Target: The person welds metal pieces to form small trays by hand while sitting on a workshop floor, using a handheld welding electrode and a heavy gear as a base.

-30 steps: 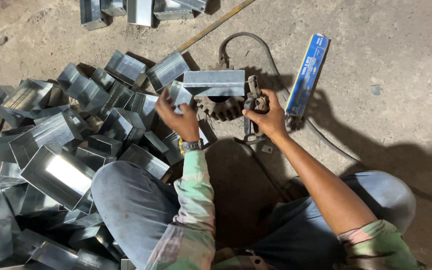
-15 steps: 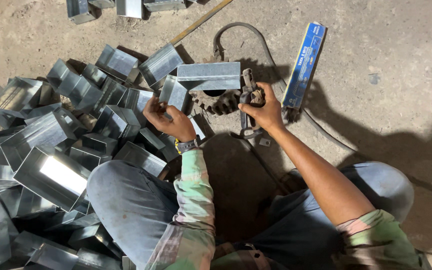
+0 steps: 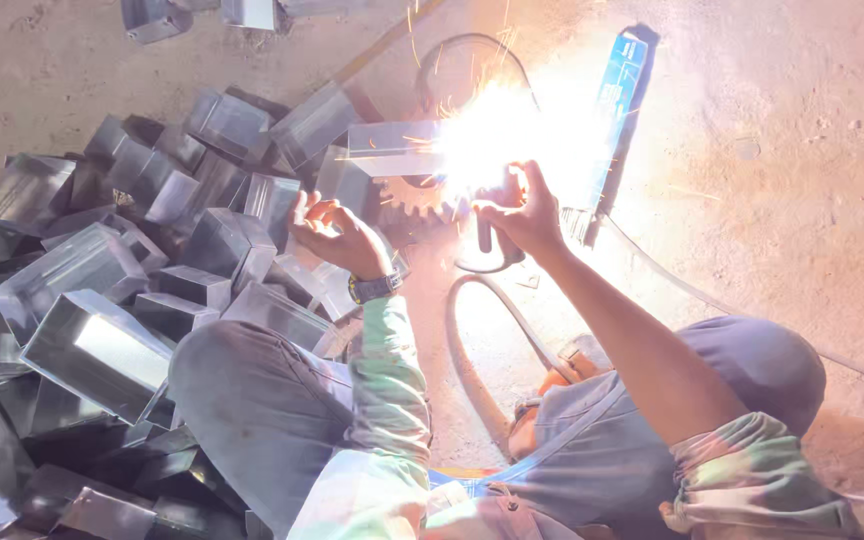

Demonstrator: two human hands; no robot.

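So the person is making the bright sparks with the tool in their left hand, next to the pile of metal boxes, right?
Not quite. The head view shows the tool in the right hand, beside the bright sparks. The left hand is empty, fingers open, over the pile of metal boxes.

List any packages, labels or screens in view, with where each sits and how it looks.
Long box: flat, narrow, blue with pale printed patches, on the dirt floor just beyond the right hand, right of the welding glare.
Wristwatch: on the left wrist, dark band; face too small to make out.
No screens show.
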